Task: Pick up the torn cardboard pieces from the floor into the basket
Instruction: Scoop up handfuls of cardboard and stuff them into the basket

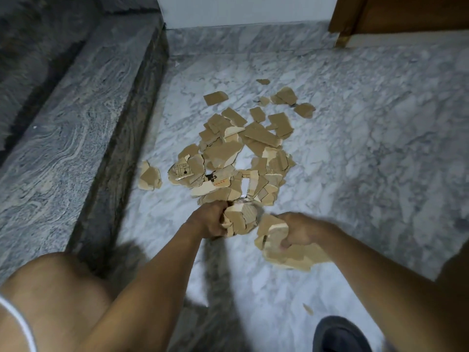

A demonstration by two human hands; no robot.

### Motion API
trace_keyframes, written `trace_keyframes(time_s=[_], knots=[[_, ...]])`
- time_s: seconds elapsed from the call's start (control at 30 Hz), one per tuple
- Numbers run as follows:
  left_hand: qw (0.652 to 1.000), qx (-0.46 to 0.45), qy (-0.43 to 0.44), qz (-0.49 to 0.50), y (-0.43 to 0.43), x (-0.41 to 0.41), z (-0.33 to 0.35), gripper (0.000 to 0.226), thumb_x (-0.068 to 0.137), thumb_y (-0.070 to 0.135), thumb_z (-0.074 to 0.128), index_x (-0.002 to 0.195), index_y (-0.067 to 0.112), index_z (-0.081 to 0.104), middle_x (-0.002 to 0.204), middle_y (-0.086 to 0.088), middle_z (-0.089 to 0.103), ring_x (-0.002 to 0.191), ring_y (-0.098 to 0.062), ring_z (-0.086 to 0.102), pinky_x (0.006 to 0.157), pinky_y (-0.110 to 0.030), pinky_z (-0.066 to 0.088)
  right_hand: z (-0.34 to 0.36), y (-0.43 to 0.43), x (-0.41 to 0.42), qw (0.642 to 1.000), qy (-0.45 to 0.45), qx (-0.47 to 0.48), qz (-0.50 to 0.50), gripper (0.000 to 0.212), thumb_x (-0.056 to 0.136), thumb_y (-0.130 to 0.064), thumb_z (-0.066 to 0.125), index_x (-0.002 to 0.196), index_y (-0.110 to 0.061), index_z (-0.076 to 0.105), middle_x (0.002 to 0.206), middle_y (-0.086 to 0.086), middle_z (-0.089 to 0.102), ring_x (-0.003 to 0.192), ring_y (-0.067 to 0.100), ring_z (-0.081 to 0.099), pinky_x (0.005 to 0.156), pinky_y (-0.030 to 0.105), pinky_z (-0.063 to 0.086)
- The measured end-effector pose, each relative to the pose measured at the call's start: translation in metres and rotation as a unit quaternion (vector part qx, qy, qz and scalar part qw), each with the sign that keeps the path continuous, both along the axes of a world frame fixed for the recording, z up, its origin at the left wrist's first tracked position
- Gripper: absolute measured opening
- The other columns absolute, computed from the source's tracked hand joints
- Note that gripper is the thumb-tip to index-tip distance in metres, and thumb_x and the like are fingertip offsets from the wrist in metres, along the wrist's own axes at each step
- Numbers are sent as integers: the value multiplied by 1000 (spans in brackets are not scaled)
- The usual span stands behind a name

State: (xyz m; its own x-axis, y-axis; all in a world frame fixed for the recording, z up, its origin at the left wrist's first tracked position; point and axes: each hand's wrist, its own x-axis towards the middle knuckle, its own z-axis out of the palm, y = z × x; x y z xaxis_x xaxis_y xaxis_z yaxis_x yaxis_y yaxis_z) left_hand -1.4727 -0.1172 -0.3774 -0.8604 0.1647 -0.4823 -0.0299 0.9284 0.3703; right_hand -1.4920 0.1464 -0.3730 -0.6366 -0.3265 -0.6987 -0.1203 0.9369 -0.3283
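Both hands clutch fistfuls of torn cardboard: the left hand (208,221) grips a crumpled wad (238,219), the right hand (298,231) a bundle of flat, ragged pieces (284,252). Beyond them, brown corrugated scraps (236,153) lie heaped on the grey-veined marble floor (355,148); one piece (183,170) bears black printed handling symbols, unreadable.

One torn cardboard piece (183,170) in the pile bears black boxed handling symbols, too blurred to read; a neighbouring piece (220,182) shows faint red print, illegible. No words or numbers can be read.
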Motion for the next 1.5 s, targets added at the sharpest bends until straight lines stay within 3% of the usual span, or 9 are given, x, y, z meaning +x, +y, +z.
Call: trace_keyframes(time_s=[0.1,0.23,0.5,0.87,0.97,1.1,1.27,1.4,1.5], knots=[[998,-53,33,-5,14,5,-6,71,69,36,74,133,30,42,116,-2,67,107,-30,61,84,-42,52,16,26,-20,999,42,14,-15,91,65,-30,86,146,-26,44,136,1,60,119,23,59,95,32,50],[999,-47,5,17,24,5,-6,75,71,34,71,138,32,37,117,-3,67,106,-30,62,86,-37,49,30,35,-28,993,105,-14,-56,57,76,-20,77,129,-17,57,120,5,67,112,26,63,86,30,50],[999,-29,-18,30,22,8,-9,55,70,26,68,124,27,60,115,0,69,102,-20,64,84,-23,52,13,4,-13,980,191,55,-7,30,86,-12,63,116,-13,60,121,11,61,112,30,61,84,32,50],[997,-48,-32,59,17,9,-25,81,74,34,74,143,28,33,126,-6,61,109,-26,61,89,-33,52,13,-1,-20,968,233,96,-1,33,87,-10,61,118,-18,56,121,5,62,113,29,61,86,35,51],[995,-31,-49,78,17,10,-23,74,74,30,72,140,23,39,128,-5,60,112,-24,59,89,-27,48,15,-2,-22,968,235,89,-15,32,86,-12,62,117,-21,57,120,4,64,114,28,61,86,34,51],[996,-19,-33,85,14,14,-22,66,66,36,76,129,33,57,122,3,65,106,-16,62,92,-22,50,15,-3,-25,967,233,99,-23,33,86,-13,62,117,-23,58,120,3,64,114,27,62,87,33,50],[995,1,-16,93,4,16,-9,59,68,42,77,122,28,57,120,-1,64,109,-24,60,89,-29,50,18,-4,-25,967,232,106,-24,30,85,-19,64,114,-21,57,117,3,65,112,27,62,85,33,50],[992,-2,-30,125,-22,9,3,61,69,42,76,124,23,56,118,-3,67,109,-26,60,87,-29,49,33,-9,-48,980,163,20,-109,46,75,-30,77,116,-16,63,112,9,70,108,27,66,77,27,48],[991,-3,-24,135,-25,10,3,61,72,39,76,126,21,54,121,0,58,111,-21,56,90,-24,45,50,-30,-73,980,113,-66,-150,68,68,-34,88,126,-12,61,122,7,67,113,25,63,79,23,44]])
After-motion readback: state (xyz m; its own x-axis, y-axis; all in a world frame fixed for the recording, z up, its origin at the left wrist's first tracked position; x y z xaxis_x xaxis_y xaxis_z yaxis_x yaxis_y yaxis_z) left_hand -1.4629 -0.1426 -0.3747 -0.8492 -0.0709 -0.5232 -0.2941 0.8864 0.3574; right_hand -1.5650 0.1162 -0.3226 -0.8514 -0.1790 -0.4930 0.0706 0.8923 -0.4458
